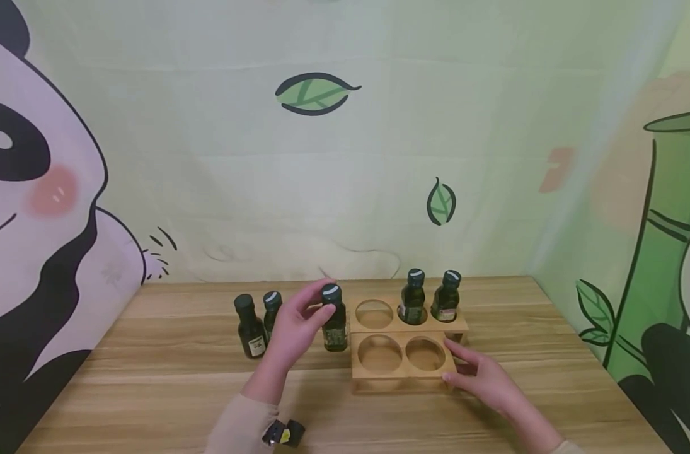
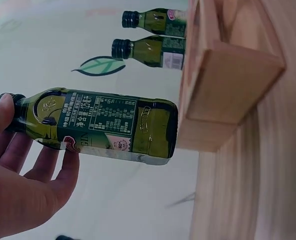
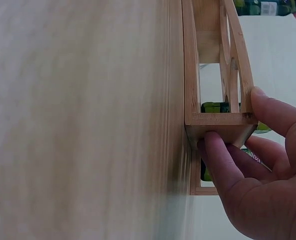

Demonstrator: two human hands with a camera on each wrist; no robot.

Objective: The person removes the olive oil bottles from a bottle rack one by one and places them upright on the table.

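My left hand [image 1: 295, 325] holds a small green olive oil bottle [image 1: 335, 331] by its dark cap and neck, thumb on the near side. The bottle is upright, just left of a two-tier wooden rack [image 1: 404, 384]; in the left wrist view its printed label [image 2: 100, 120] shows and its base is above the table. My right hand [image 1: 486, 378] grips the rack's right front end, with fingers [image 3: 220, 155] against the end panel. Two more bottles stand in the rack's back row, one in the middle hole [image 1: 413, 299] and one in the right hole [image 1: 447, 299].
Left of my left hand, a dark bottle [image 1: 251, 331] with a pale label stands on the wooden table [image 1: 169, 378]. Another bottle [image 1: 272, 306] is partly hidden behind the hand. A cloth backdrop [image 1: 225, 189] with panda and leaf drawings hangs at the table's back edge.
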